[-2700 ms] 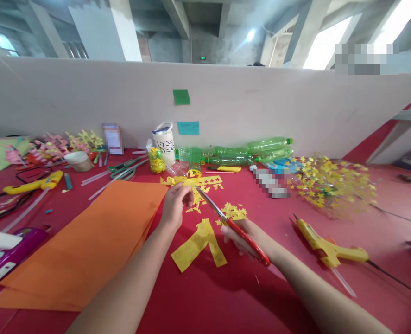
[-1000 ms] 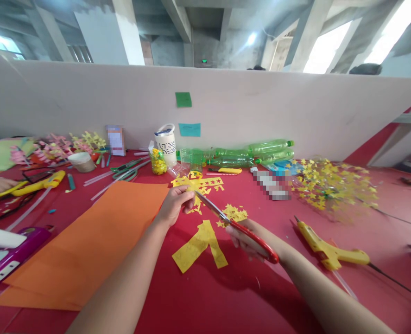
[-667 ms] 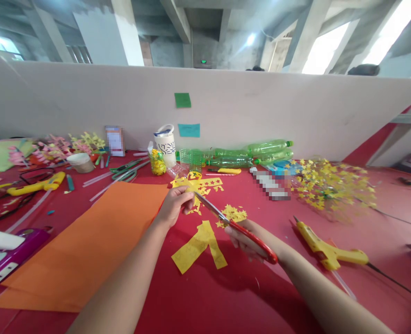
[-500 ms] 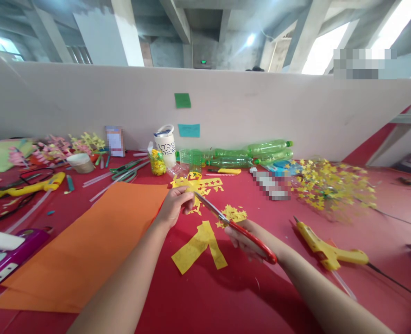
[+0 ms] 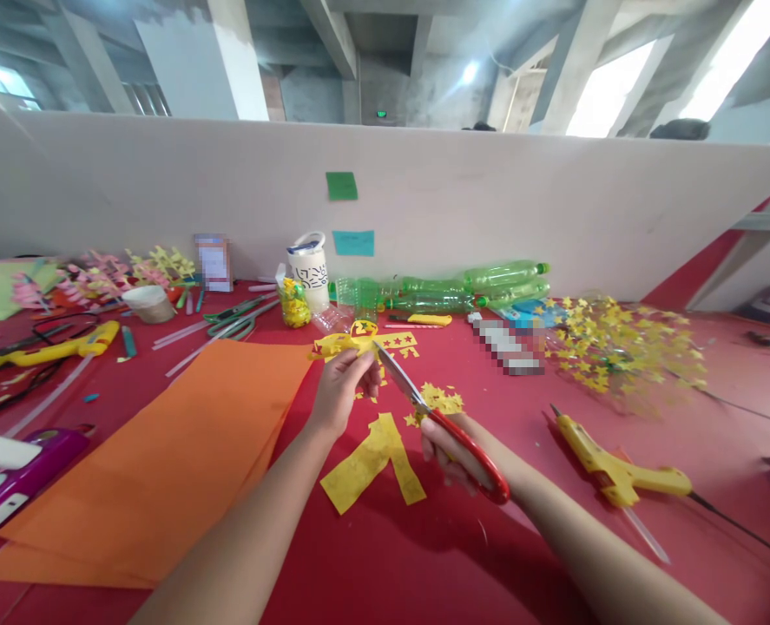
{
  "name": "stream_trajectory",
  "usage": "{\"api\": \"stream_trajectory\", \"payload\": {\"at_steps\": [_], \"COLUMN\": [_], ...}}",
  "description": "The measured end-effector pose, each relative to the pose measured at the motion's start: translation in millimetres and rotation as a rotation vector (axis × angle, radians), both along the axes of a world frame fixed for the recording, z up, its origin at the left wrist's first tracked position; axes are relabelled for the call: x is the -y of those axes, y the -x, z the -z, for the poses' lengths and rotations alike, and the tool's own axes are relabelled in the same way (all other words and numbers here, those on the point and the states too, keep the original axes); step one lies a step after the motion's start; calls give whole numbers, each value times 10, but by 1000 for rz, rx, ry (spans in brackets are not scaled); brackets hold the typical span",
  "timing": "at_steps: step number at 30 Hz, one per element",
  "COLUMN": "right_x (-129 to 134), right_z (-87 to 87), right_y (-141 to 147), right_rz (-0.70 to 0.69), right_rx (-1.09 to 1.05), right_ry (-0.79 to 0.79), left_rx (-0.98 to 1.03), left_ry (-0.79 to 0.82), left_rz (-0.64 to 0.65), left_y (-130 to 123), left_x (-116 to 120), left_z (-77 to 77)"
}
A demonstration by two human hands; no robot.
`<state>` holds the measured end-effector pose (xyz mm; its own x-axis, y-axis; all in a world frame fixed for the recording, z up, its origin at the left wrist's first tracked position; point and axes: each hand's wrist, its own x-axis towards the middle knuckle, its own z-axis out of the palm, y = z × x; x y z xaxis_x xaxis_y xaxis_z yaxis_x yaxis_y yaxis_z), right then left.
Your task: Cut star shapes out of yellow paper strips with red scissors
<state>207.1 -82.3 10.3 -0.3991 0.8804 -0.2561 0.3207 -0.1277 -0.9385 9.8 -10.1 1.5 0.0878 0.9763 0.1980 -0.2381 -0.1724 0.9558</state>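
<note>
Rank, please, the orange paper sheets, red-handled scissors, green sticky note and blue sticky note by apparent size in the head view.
1. Orange paper sheets, clearly largest.
2. Red-handled scissors.
3. Green sticky note and blue sticky note: too alike in size to rank.

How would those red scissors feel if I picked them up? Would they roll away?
The red-handled scissors would probably feel stiff, since their blades look straight and shiny like metal. That metal may make them a bit heavy for something so slim. Pushed, they'd likely slide, not roll, because the red handles form wide loops.
</note>
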Motion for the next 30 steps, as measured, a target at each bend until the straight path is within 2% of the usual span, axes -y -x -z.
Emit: {"api": "stream_trajectory", "payload": {"at_steps": [8,16,23,30], "right_x": [10,57,50,40], "right_z": [23,-20,-69,-37], "right_y": [45,121,123,105], "right_rz": [27,127,135,130], "right_rx": [-16,-3,36,34], "right_ry": [4,78,72,69], "left_rx": [18,69,83,111], "left_ry": [3,56,65,74], "left_rz": [7,-7,10,15], "left_y": [-49,-90,-76,-63], "left_x": [28,42,32,24], "left_z": [18,31,22,11]}}
